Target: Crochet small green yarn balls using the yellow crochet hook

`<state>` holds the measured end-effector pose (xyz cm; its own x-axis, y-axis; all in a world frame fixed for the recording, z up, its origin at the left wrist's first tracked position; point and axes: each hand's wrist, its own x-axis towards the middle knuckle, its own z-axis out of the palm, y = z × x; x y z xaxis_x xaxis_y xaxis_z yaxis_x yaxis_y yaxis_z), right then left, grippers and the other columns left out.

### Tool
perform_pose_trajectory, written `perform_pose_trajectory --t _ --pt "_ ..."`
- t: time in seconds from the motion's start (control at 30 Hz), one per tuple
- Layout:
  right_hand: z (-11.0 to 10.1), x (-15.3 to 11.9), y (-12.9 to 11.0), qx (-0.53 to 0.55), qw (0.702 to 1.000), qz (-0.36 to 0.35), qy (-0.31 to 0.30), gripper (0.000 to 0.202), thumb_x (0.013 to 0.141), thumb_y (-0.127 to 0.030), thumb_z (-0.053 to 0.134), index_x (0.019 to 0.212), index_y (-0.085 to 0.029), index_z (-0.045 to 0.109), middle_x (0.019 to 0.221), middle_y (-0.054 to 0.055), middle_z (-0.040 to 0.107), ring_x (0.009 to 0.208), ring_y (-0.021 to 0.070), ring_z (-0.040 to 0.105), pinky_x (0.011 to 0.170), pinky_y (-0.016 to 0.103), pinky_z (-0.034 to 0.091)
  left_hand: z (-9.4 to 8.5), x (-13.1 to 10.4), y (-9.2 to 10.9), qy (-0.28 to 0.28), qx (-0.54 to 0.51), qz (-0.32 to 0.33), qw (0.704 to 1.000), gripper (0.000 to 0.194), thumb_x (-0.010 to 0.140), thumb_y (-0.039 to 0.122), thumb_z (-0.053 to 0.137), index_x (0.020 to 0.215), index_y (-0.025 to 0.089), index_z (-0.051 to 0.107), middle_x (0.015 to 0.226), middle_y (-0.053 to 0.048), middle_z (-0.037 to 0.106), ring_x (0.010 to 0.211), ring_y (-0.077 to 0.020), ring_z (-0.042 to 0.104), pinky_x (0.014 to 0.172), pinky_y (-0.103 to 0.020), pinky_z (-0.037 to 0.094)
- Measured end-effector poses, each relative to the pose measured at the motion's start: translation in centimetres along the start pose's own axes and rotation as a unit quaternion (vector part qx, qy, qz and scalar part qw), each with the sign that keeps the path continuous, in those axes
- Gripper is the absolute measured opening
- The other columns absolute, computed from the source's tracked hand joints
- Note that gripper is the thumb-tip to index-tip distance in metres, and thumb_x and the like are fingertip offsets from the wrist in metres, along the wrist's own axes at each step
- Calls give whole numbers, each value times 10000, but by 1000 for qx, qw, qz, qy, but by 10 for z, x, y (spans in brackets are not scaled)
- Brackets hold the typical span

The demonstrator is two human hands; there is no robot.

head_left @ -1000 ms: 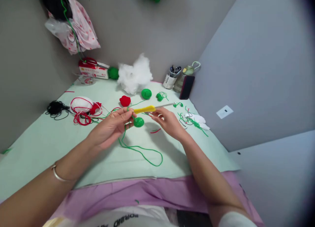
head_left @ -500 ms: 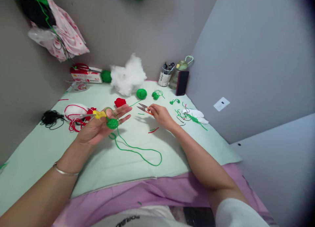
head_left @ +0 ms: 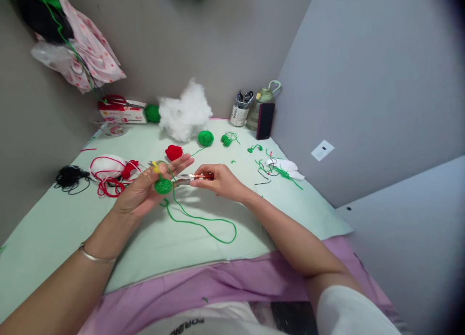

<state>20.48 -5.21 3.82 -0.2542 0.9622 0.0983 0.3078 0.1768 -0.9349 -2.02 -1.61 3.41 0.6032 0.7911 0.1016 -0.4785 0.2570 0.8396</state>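
Note:
My left hand (head_left: pixel 140 192) pinches a yellow-handled crochet hook (head_left: pixel 156 167) between thumb and finger, its other fingers stretched out. A small round green crochet piece (head_left: pixel 163 186) hangs at that hand, and green yarn (head_left: pixel 203 220) runs from it in a long loop over the table. My right hand (head_left: pixel 221 181) is closed around orange-handled thread snips (head_left: pixel 187 178). Their blades reach the yarn just right of the crochet piece; whether they touch it I cannot tell. Behind the fingers lie a red crochet piece (head_left: pixel 174 152) and a green yarn ball (head_left: pixel 205 138).
White stuffing (head_left: pixel 186 113) stands at the back, with a box (head_left: pixel 123 113) and red scissors (head_left: pixel 114 102) to its left. A pen cup (head_left: pixel 240 113), bottle (head_left: pixel 264 93) and phone (head_left: pixel 265 121) stand back right. Black yarn (head_left: pixel 72 178) lies left; yarn scraps (head_left: pixel 286 174) lie right.
My right hand has moved left, bringing the snips from above the table to the yarn beside the crochet piece. The left hand still holds the hook, now turned so less of it shows.

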Motion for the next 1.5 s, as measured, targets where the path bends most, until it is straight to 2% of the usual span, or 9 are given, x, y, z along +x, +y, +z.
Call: perform_pose_trajectory --t 0.23,0.53,0.73,0.87,1.0,1.13,1.27,1.4,1.5 --pt "3 3 11 12 999 -8 -32 392 759 -539 827 838 -173 713 732 -36 599 674 109 462 663 275 369 2 0 -4 -8 5 -13 1000 252 735 467 935 712 266 784 1372 -30 744 1535 -340 445 1254 -479 370" --pt "7 1 12 21 999 -32 -24 431 799 -606 773 807 -177 730 660 -46 525 646 109 401 619 280 315 6 0 -4 9 2 -22 1000 267 751 455 923 685 259 753 1348 -24 754 1526 -369 449 1219 -537 410" --pt "-15 -3 11 -9 996 -7 -87 433 819 -604 771 889 -178 729 703 -42 566 636 109 441 611 265 377 3 3 -5 60 -34 2 998 249 718 432 951 719 260 771 1218 -17 810 1460 -333 535 1198 -512 456" --pt "-28 -4 17 -192 979 -57 40 594 816 -538 828 1284 -202 683 1144 85 689 1003 218 642 918 387 532 1 7 -10 122 -18 -23 992 236 714 391 957 761 232 789 1001 -16 832 1165 -260 721 1117 -439 537" --pt "-13 -4 15 -198 963 -182 32 828 853 -547 800 1553 -267 456 1502 163 569 1368 282 566 1120 489 510 5 8 -21 105 33 -75 991 264 693 361 966 738 172 787 782 -43 774 790 -188 731 860 -321 599" --pt "6 -4 10 -248 923 -287 57 416 1059 -345 523 1469 -291 565 1434 119 658 1346 236 592 1157 476 491 11 7 -33 76 78 -106 988 293 719 385 933 679 147 765 640 -23 671 618 -123 608 658 -237 519" --pt "3 -1 13 -384 865 -303 114 441 1041 -172 416 1430 -256 607 1381 130 697 1304 263 611 1143 512 455 10 6 -35 58 127 -115 983 278 757 400 889 703 161 757 615 -7 622 628 -133 586 680 -252 497" --pt "-23 5 22 -421 847 -259 195 469 997 -116 406 1392 -212 640 1312 139 722 1278 271 621 1216 538 355 7 4 -35 60 194 -96 974 268 756 408 888 717 175 761 650 -16 645 635 -144 570 623 -249 424" --pt "-42 7 27 -340 864 -181 323 456 1001 -145 338 1307 -179 674 1165 147 745 1087 261 669 1074 513 471 7 0 -35 73 244 -70 964 245 753 407 884 722 190 774 657 -8 643 622 -146 541 608 -260 388"
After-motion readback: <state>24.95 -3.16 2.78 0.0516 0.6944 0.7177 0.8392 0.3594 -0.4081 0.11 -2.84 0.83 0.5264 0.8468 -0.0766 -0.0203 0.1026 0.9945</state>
